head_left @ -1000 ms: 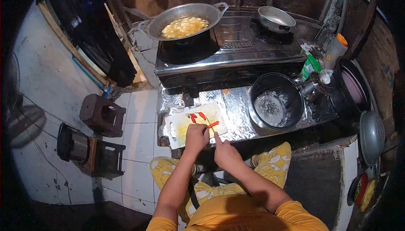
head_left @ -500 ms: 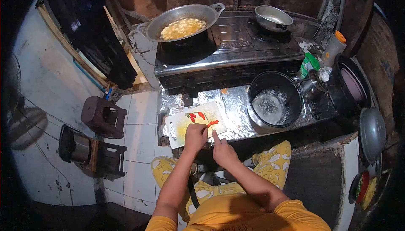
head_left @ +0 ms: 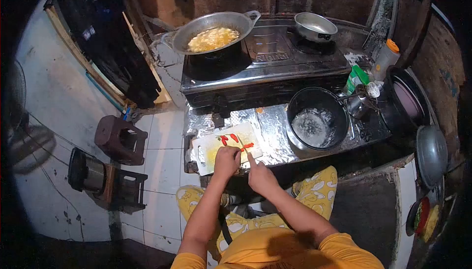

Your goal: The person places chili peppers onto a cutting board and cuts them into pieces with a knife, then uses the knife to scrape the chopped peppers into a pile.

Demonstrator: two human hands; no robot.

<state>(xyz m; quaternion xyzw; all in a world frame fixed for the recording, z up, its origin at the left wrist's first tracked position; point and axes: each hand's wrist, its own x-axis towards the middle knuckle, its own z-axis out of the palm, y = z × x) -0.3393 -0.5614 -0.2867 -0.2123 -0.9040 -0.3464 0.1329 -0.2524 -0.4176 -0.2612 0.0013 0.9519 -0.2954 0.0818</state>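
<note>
A white cutting board lies on the foil-covered surface in front of the stove. Fingers curled, my left hand presses on a red chili at the board's near side. My right hand is closed around a knife, its blade pointing away from me beside the chili pieces. More red chilies rest further up the board. The knife's handle is hidden in my fist.
A wok with frying food and a small pan sit on the stove. Right of the board stands a black pot. A green packet and an orange-capped bottle are behind it. Stools stand at left.
The view has shifted slightly. Both hands remain at the chili on the board, with only slight movement between the frames.
</note>
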